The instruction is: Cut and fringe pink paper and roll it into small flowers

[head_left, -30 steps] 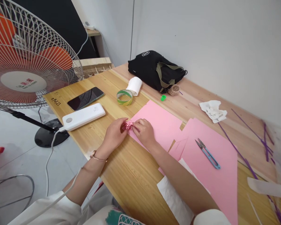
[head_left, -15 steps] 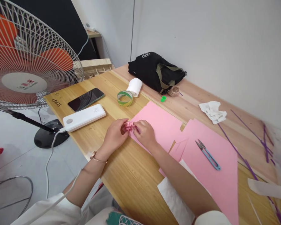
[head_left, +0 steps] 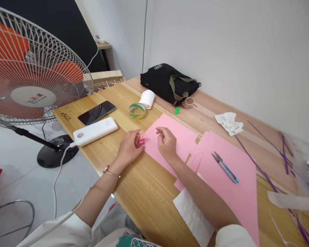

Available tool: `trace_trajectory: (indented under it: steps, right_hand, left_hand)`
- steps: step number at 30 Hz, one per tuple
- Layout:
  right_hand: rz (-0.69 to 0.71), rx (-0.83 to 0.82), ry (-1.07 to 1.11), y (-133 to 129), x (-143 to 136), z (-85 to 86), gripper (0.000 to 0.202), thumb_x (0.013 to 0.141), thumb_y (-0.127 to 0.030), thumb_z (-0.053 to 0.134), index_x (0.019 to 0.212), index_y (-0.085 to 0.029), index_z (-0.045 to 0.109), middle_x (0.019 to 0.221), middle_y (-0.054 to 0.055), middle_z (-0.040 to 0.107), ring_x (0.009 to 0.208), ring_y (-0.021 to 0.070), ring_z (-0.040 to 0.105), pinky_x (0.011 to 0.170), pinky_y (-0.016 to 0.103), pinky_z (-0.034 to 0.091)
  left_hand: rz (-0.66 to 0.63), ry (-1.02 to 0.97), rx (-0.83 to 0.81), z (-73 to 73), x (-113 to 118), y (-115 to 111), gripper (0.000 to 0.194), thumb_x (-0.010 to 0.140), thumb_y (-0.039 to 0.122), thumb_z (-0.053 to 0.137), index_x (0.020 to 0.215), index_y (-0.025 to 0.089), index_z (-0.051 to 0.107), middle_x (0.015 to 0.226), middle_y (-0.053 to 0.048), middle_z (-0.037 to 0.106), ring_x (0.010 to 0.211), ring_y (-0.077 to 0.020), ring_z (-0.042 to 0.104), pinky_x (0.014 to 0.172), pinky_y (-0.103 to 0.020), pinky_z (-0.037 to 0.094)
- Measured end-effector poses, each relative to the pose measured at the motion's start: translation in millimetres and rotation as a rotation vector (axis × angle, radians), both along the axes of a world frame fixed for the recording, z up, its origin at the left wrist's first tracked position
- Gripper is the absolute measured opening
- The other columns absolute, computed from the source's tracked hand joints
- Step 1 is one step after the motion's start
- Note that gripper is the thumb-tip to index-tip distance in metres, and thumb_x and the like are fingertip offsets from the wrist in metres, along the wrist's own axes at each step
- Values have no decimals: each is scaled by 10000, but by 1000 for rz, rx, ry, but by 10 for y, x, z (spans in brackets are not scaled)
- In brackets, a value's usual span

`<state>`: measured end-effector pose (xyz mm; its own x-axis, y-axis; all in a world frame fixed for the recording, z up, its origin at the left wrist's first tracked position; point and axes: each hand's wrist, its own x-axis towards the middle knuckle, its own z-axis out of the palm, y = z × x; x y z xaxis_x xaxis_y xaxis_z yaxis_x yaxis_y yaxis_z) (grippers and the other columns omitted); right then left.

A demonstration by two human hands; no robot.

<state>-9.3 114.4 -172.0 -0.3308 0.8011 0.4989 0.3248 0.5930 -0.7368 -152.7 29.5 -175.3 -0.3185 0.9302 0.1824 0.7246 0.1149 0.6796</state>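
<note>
on the yellowish, grained wooden surface (head_left: 144,192), above a flat pink paper sheet (head_left: 186,137), the right hand (head_left: 168,144) has just drawn off toward 3 o'clock, its fingers loosely curled, with nothing visible in them. the left hand (head_left: 127,149) stays at 9 o'clock, its fingers curved narrowly about the small, frilly pink flower (head_left: 142,139) by the sheet's left corner; i cannot tell whether they grip it. i judge that this leaves the flower to the left hand alone and the right one free.

reading the clock from the flower, the surface's near edge slants past at 7 to 8 o'clock, under the left arm, while bare wood gives room at 6. well apart at 1 lies a slumped black cloth bag (head_left: 158,80); an oblong white plastic power bank (head_left: 96,132) limits 9, a round green-and-yellow tape ring (head_left: 137,117) 12. slim, blue-handled metal snips (head_left: 229,173) lie well clear, between 3 and 4.
</note>
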Motion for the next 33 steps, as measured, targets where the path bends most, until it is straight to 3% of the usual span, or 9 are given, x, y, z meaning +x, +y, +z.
trace_trajectory:
  steps: [4, 7, 9, 13, 16, 21, 24, 28, 33]
  right_hand:
    - [-63, -87, 388, 10, 258, 656, 283, 707, -91, 429, 900, -200, 605, 746, 10, 641, 640, 137, 584, 561, 266, 447]
    - [-130, 28, 668, -61, 642, 1250, 194, 700, -91, 495, 804, -200, 617, 671, -10, 619, 550, 109, 539, 523, 253, 430]
    - [-166, 116, 764, -130, 921, 1478, 173, 662, -66, 526, 719, -189, 632, 601, -14, 599, 499, 101, 513, 486, 249, 402]
    - [-181, -60, 626, -253, 1390, 1415, 152, 625, -72, 536, 641, -179, 642, 565, -12, 599, 467, 91, 497, 454, 237, 389]
    - [-205, -221, 531, -329, 1636, 1244, 111, 609, -95, 552, 625, -167, 635, 555, -8, 599, 442, 85, 490, 420, 226, 377]
    - [-249, -179, 593, -479, 1714, 1355, 68, 630, -122, 575, 594, -174, 600, 512, -28, 568, 386, 71, 465, 378, 210, 345]
    - [-172, -109, 576, -623, 1572, 1526, 75, 664, -131, 571, 617, -177, 607, 526, -28, 574, 391, 69, 472, 386, 215, 362]
    - [-72, -92, 489, -853, 1423, 1670, 91, 662, -110, 575, 640, -179, 630, 562, -22, 606, 412, 77, 494, 405, 230, 392]
    - [-92, -62, 399, -1067, 1449, 1775, 124, 737, -180, 615, 615, -198, 627, 539, -26, 595, 387, 71, 473, 402, 243, 384]
  left_hand:
    - [16, -29, -6, -18, 5, 10, 616, 645, 248, 698, 1213, 179, 471, 1089, -88, 578, 1029, -240, 571, 903, -420, 465]
    - [24, -31, 17, -35, 0, 17, 656, 632, 295, 725, 1219, 170, 461, 1084, -94, 564, 1012, -238, 572, 902, -413, 466]
    - [45, -2, 66, -23, -6, 13, 667, 649, 348, 719, 1230, 164, 447, 1097, -107, 546, 1026, -249, 560, 907, -428, 460]
    - [108, 158, 237, 130, 88, -39, 605, 739, 416, 636, 1240, 143, 434, 1154, -160, 507, 1119, -307, 491, 937, -489, 412]
    - [-32, 236, 327, 318, 437, -170, 508, 794, 398, 579, 1221, 154, 454, 1174, -166, 517, 1127, -305, 473, 956, -489, 381]
    - [-974, 318, 293, 373, 1578, -550, 219, 839, 351, 521, 969, 188, 588, 1025, -94, 609, 956, -213, 552, 823, -356, 433]
    - [-1273, 419, 319, 212, 2117, -707, 182, 855, 316, 505, 930, 178, 598, 1027, -94, 606, 939, -198, 551, 770, -326, 426]
    - [-1336, 560, 317, 36, 2292, -758, 97, 845, 149, 480, 826, 151, 576, 872, -82, 597, 831, -183, 545, 648, -301, 401]
    - [-1373, 622, 365, 16, 2272, -795, 126, 867, 126, 446, 883, 139, 570, 838, -72, 586, 787, -181, 543, 559, -285, 341]
